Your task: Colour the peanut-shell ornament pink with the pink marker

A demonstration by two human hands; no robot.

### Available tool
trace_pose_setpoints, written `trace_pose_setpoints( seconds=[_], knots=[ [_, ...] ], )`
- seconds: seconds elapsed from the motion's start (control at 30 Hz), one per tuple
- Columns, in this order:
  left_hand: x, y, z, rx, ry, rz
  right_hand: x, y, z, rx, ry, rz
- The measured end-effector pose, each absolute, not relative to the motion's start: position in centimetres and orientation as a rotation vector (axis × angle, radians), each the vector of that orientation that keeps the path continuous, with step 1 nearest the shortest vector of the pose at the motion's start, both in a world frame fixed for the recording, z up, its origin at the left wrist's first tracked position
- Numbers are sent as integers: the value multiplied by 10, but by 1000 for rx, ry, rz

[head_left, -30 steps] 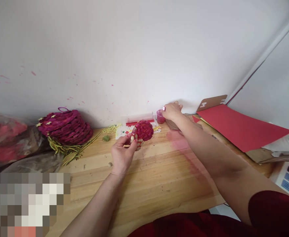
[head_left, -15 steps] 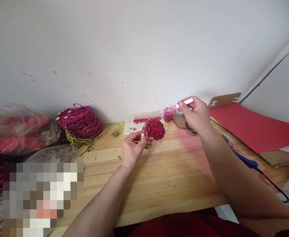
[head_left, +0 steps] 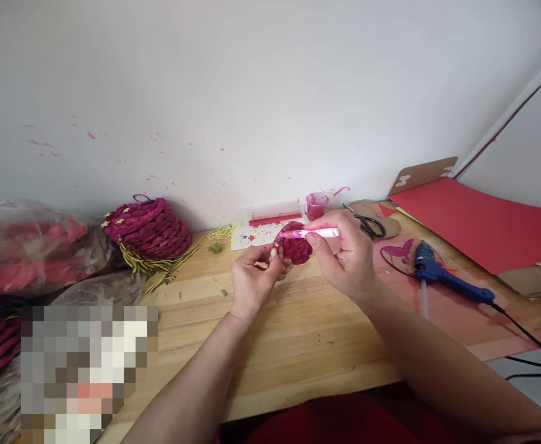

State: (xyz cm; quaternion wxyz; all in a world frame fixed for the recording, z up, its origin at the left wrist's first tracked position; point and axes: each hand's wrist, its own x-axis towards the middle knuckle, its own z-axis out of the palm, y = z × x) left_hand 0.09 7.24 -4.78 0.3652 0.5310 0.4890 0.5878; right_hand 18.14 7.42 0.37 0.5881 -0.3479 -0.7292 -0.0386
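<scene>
Between the thumb and fingers of my left hand (head_left: 254, 277) is a small round woven piece (head_left: 297, 251), mostly painted magenta, with pale unpainted parts near the thumb. My right hand (head_left: 347, 250) pinches a white-handled paintbrush (head_left: 323, 232). Its pink-stained tip lies against the upper left of the woven piece. Behind the hands, by the wall, stands a clear cup of pink paint (head_left: 317, 206). A white sheet with small coloured stars (head_left: 252, 237) lies just beyond the woven piece.
Scissors (head_left: 372, 226) rest on brown card at right, near a blue glue gun (head_left: 450, 280) with its cord and a large red sheet (head_left: 487, 222). At left are a magenta coiled basket (head_left: 159, 231) with yellow fringe and plastic bags (head_left: 34, 246) on the wooden table (head_left: 289, 351).
My right hand has come down and left from beside the paint cup, bringing the brush tip onto the woven piece. My left hand stays about where it was. The glue gun shows fully now.
</scene>
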Motion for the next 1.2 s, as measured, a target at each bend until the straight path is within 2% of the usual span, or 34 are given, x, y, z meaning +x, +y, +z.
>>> trace_pose_setpoints(
  seconds=[1.2],
  knots=[
    [6,68,-36,1270,1224,1476,179,74,-1,-799,-1705,-45]
  ],
)
